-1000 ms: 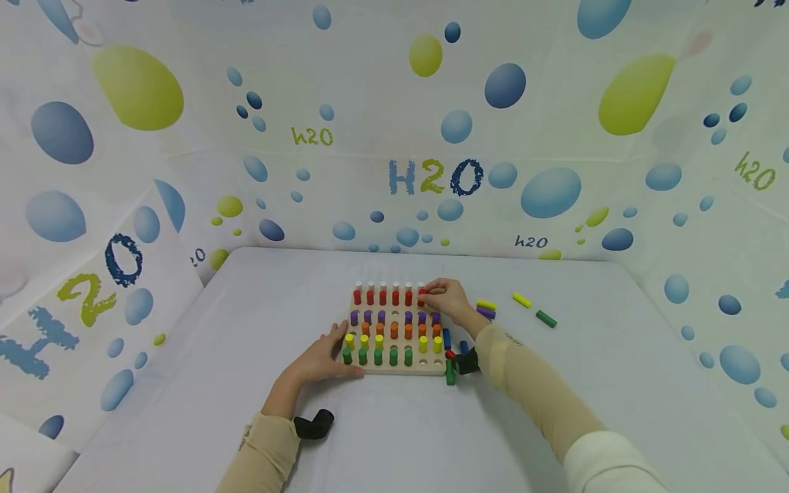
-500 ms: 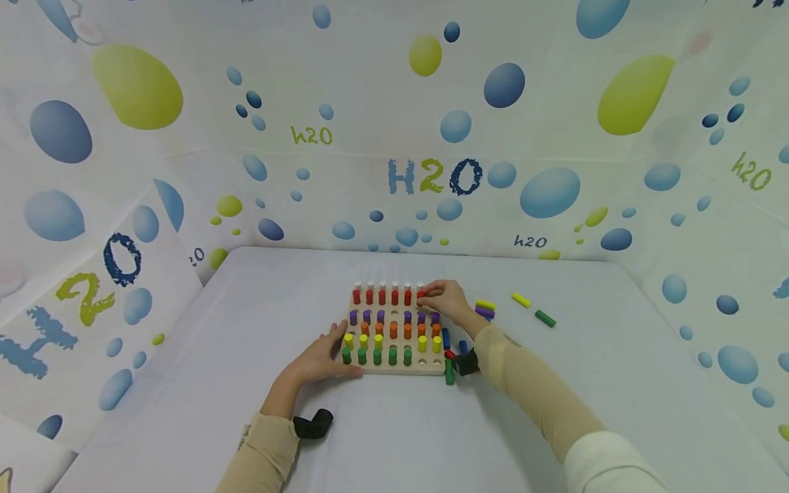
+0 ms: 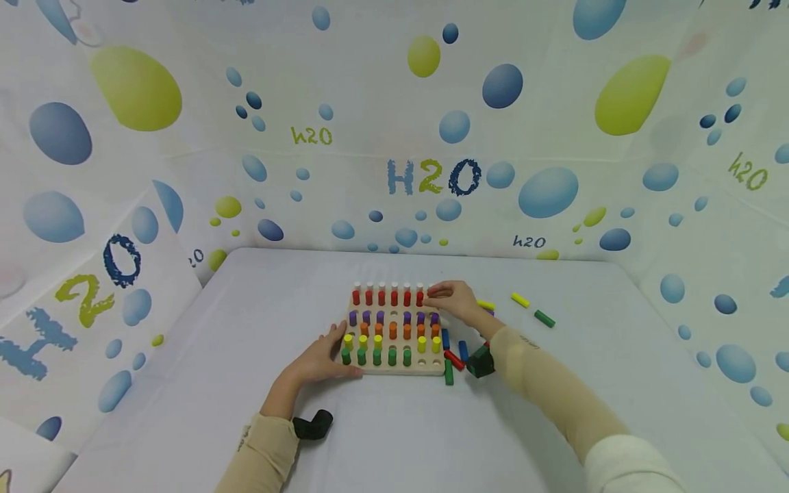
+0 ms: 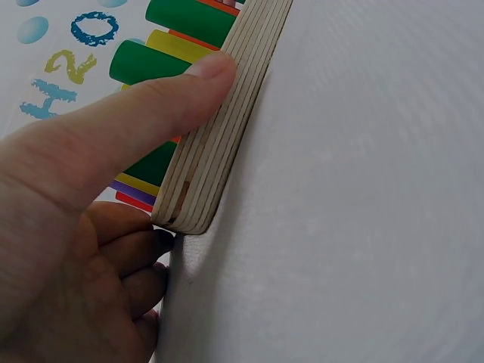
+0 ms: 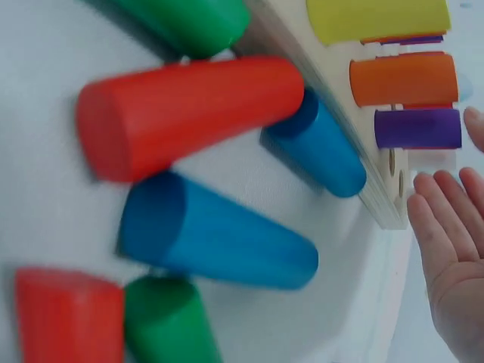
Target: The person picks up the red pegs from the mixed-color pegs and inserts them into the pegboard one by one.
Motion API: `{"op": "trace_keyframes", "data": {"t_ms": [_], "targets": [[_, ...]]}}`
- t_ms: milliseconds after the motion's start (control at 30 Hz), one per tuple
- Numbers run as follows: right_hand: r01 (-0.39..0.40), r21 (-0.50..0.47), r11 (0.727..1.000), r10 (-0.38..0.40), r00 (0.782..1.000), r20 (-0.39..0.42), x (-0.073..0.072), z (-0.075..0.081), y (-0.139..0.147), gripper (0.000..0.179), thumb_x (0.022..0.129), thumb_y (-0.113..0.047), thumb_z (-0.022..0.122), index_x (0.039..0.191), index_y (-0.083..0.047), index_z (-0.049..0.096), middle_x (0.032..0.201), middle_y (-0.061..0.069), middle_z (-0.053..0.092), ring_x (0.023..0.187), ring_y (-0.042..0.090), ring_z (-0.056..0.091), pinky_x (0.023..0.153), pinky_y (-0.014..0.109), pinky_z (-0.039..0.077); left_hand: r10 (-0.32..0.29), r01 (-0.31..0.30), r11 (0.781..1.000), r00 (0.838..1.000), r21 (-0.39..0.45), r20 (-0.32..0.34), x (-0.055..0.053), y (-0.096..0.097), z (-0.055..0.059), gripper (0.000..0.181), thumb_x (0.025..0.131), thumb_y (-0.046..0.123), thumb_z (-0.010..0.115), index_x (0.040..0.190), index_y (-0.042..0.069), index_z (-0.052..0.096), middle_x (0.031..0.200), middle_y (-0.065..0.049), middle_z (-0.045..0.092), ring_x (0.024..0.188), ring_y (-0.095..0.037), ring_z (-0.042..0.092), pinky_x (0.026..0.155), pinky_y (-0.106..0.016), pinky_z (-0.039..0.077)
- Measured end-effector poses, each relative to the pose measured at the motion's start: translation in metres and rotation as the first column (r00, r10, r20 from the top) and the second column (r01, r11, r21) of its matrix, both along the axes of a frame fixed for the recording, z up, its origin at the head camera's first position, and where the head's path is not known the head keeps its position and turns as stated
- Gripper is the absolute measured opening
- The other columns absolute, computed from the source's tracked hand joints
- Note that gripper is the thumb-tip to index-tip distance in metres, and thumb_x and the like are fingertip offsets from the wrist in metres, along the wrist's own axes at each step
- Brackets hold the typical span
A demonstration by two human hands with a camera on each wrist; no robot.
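Note:
A wooden pegboard (image 3: 401, 372) stands on the table with rows of white, red, purple, orange, yellow and green pegs upright in it. My left hand (image 3: 320, 357) holds its front left corner. In the left wrist view the thumb (image 4: 162, 106) presses the board's layered front edge (image 4: 219, 128), and the other fingers curl by its left side. Beside the rightmost red peg (image 3: 420, 298), at the back right corner, is my right hand (image 3: 457, 301). The right wrist view shows this hand's fingers (image 5: 446, 215) extended, and nothing is visible in them.
Loose pegs lie right of the board: a red peg (image 3: 455, 360), blue pegs (image 3: 464, 350), a green peg (image 3: 448, 372) and a yellow peg (image 3: 486, 304). Farther right lie another yellow peg (image 3: 520, 300) and a green one (image 3: 544, 318). A patterned curtain (image 3: 370, 103) stands behind the table.
My right hand has let go of the rightmost red peg and moved slightly to the right. The red peg stays upright in the board. My left hand keeps its place.

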State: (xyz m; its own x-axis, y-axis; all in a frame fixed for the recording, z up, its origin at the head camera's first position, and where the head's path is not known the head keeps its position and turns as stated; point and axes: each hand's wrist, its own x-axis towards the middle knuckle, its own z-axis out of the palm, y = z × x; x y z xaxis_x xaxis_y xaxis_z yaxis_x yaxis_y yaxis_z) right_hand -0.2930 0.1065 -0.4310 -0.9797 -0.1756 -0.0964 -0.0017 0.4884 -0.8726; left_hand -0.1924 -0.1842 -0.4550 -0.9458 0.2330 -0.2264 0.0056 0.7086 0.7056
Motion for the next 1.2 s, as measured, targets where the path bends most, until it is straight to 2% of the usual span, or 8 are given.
{"op": "trace_keyframes", "data": {"t_ms": [267, 633, 833, 1033, 1200], "targets": [[-0.098, 0.021, 0.995, 0.099, 0.994, -0.047, 0.003, 0.003, 0.013, 0.039, 0.081, -0.025, 0.070, 0.113, -0.005, 0.063, 0.110, 0.009, 0.065, 0.103, 0.023, 0.060, 0.086, 0.034, 0.049, -0.001, 0.001, 1.000, 1.000, 0.006, -0.002, 0.000, 0.000, 0.002, 0.114, 0.062, 0.050, 0.079, 0.147, 0.010, 0.015, 0.150, -0.019, 0.007, 0.136, -0.041, 0.002, 0.106, -0.058, 0.009], [-0.173, 0.046, 0.984, 0.176, 0.982, -0.071, 0.015, 0.008, 0.036, 0.037, 0.084, -0.025, 0.067, 0.113, -0.004, 0.063, 0.108, 0.009, 0.066, 0.104, 0.023, 0.060, 0.092, 0.040, 0.045, -0.005, 0.005, 1.000, 1.000, 0.004, -0.007, 0.000, -0.001, 0.002, 0.113, 0.063, 0.049, 0.079, 0.147, 0.010, 0.015, 0.150, -0.020, 0.007, 0.135, -0.043, 0.002, 0.105, -0.060, 0.009], [-0.192, 0.016, 0.981, 0.192, 0.978, -0.080, 0.023, 0.011, 0.046, 0.044, 0.082, -0.030, 0.068, 0.115, -0.002, 0.061, 0.109, 0.008, 0.065, 0.102, 0.021, 0.061, 0.089, 0.037, 0.047, -0.010, 0.010, 1.000, 1.000, 0.007, -0.010, 0.000, -0.002, 0.002, 0.113, 0.063, 0.049, 0.079, 0.147, 0.010, 0.015, 0.150, -0.020, 0.007, 0.135, -0.042, 0.002, 0.106, -0.058, 0.009], [-0.217, 0.002, 0.976, 0.216, 0.971, -0.103, 0.032, 0.014, 0.057, 0.043, 0.083, -0.030, 0.067, 0.113, 0.000, 0.062, 0.107, 0.009, 0.066, 0.099, 0.021, 0.062, 0.087, 0.036, 0.049, -0.006, 0.006, 1.000, 1.000, 0.003, -0.003, 0.002, -0.001, 0.003, 0.113, 0.063, 0.047, 0.080, 0.147, 0.009, 0.014, 0.150, -0.020, 0.007, 0.135, -0.042, 0.002, 0.107, -0.057, 0.008], [-0.217, -0.006, 0.976, 0.216, 0.974, -0.071, 0.038, 0.015, 0.069, 0.045, 0.081, -0.034, 0.069, 0.111, 0.000, 0.063, 0.103, 0.007, 0.067, 0.096, 0.019, 0.063, 0.087, 0.036, 0.049, -0.005, 0.005, 1.000, 1.000, -0.001, 0.000, 0.002, 0.000, 0.003, 0.113, 0.063, 0.047, 0.079, 0.147, 0.009, 0.014, 0.150, -0.020, 0.007, 0.135, -0.042, 0.002, 0.106, -0.058, 0.009]]}}
